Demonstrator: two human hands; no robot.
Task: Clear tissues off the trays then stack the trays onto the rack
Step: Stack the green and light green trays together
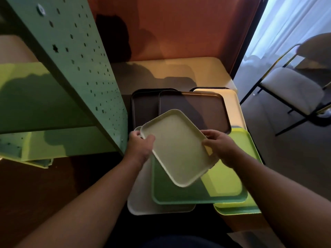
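Cream tray [177, 149], tilted, held above the tray pile at centre. Left hand [140, 146] clasps its 9 o'clock edge; right hand [221, 146] clasps its 3 o'clock edge. Green tray [179, 195] lies beneath at 6 o'clock, brown tray [200, 111] at 12 o'clock, green rack [75, 68] at 10 o'clock.

green rack upright [86, 68] close left, chair [293, 90] right, table [179, 72] beyond bare

A rust-orange partition wall [188, 27] backs a pale table [179, 72], crossed by dark shadows. At right, daylight falls through sheer white curtains [286, 24] onto a grey floor [286, 158], where a black-framed chair [293, 92] with a white cushioned seat stands.
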